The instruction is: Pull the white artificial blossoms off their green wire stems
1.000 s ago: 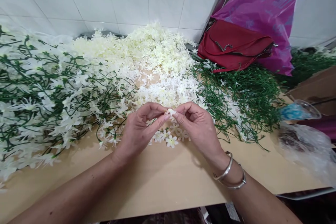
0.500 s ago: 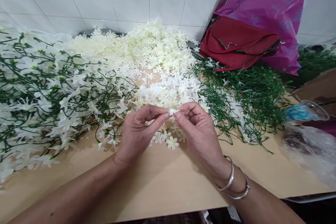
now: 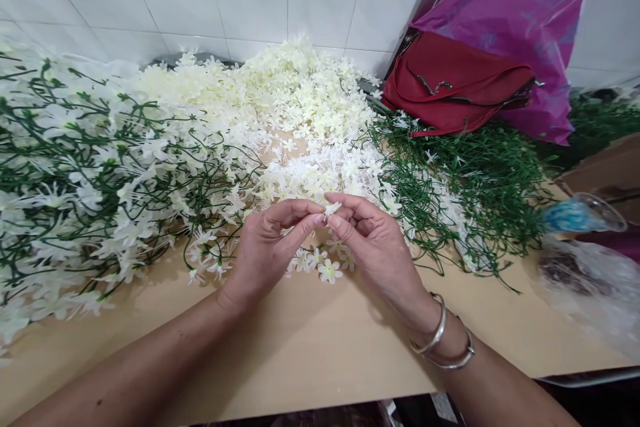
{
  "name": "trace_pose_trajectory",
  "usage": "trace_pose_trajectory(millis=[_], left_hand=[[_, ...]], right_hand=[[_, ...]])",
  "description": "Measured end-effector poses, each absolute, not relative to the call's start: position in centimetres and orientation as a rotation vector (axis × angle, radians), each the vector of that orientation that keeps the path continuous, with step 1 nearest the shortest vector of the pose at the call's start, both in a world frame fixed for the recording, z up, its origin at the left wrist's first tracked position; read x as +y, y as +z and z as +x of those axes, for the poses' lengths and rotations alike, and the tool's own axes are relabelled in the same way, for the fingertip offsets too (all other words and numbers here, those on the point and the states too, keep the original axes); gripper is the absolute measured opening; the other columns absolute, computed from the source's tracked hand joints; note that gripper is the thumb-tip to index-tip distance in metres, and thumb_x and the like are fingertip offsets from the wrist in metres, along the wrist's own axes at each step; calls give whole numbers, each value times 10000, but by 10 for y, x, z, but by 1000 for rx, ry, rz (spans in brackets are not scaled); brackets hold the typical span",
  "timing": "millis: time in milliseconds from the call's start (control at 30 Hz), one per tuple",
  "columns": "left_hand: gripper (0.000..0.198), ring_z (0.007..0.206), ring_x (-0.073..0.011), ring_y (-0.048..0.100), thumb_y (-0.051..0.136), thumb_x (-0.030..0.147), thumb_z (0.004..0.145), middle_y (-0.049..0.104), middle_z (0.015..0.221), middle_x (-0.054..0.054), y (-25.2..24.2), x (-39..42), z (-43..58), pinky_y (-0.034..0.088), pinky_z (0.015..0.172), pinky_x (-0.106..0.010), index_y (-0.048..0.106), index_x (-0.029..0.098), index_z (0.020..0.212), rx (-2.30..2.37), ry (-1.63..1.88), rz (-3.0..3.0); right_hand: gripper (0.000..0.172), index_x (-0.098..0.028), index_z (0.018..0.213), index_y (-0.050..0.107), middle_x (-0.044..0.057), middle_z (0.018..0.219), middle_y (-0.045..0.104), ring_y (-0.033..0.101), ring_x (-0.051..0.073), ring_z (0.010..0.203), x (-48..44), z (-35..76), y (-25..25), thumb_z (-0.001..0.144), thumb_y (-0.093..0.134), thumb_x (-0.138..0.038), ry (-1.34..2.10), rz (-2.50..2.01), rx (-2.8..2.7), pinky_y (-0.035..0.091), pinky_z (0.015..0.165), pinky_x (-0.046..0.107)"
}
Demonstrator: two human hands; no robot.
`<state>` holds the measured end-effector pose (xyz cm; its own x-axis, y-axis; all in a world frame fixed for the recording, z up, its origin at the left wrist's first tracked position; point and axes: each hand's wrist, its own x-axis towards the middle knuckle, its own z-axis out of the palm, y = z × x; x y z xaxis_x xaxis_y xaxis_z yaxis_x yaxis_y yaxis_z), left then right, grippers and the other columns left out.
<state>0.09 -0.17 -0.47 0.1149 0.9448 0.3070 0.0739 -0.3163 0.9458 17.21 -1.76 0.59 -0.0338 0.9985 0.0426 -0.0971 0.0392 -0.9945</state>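
Between my fingertips is a small white artificial flower [image 3: 332, 209]. My left hand [image 3: 273, 247] pinches it from the left with thumb and forefinger. From the right, the thumb and fingers of my right hand [image 3: 377, 243] close on the same flower; two silver bangles circle that wrist. Just below the fingertips, loose white blossoms [image 3: 329, 271] lie on the tabletop [image 3: 300, 347]. Behind the hands spreads a heap of cream and white blossoms [image 3: 300, 93]. Parts of the held flower are covered by my fingers.
Finished-looking white flowers on green stems [image 3: 100, 173] pile up at the left. Bare green stems [image 3: 475, 180] lie at the right, under a red handbag [image 3: 455, 83] and a purple plastic bag [image 3: 530, 33]. A clear plastic cup [image 3: 583, 213] and a clear bag [image 3: 595, 293] sit farther right.
The flower between my fingertips has turned, and its petals now show spread upward. My right fingers have shifted slightly around it; both hands stay in nearly the same place.
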Motion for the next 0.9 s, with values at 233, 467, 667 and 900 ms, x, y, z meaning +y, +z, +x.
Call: trace_pose_trajectory(millis=[233, 467, 667, 900], left_hand=[[49, 845, -137, 752, 748, 221, 937, 813, 916, -12, -1, -1, 0, 591, 805, -231, 784, 204, 966, 991, 1349, 1640], [86, 856, -120, 749, 715, 151, 958, 806, 931, 8, -3, -3, 0, 573, 807, -230, 759, 219, 989, 1025, 1470, 1975], [69, 836, -119, 745, 705, 157, 970, 801, 929, 7, -4, 0, -1, 567, 787, -223, 741, 210, 997, 1055, 1453, 2055], [85, 836, -112, 742, 722, 152, 955, 791, 917, 7, -6, 2, 0, 574, 789, -212, 743, 211, 1012, 1045, 1443, 1949]], right_hand=[[111, -238, 894, 781, -21, 733, 679, 554, 106, 627, -15, 173, 6, 851, 838, -322, 1207, -1065, -1151, 477, 553, 219], [168, -234, 838, 726, -43, 680, 661, 563, 100, 609, -16, 168, 1, 806, 879, -294, 1385, -950, -953, 471, 536, 202], [211, -233, 850, 732, -48, 686, 653, 563, 93, 622, -15, 167, 2, 765, 911, -303, 1444, -910, -907, 476, 564, 192], [115, -256, 902, 782, -50, 674, 649, 564, 90, 617, -14, 172, -1, 849, 859, -322, 1333, -954, -1027, 481, 568, 185]])
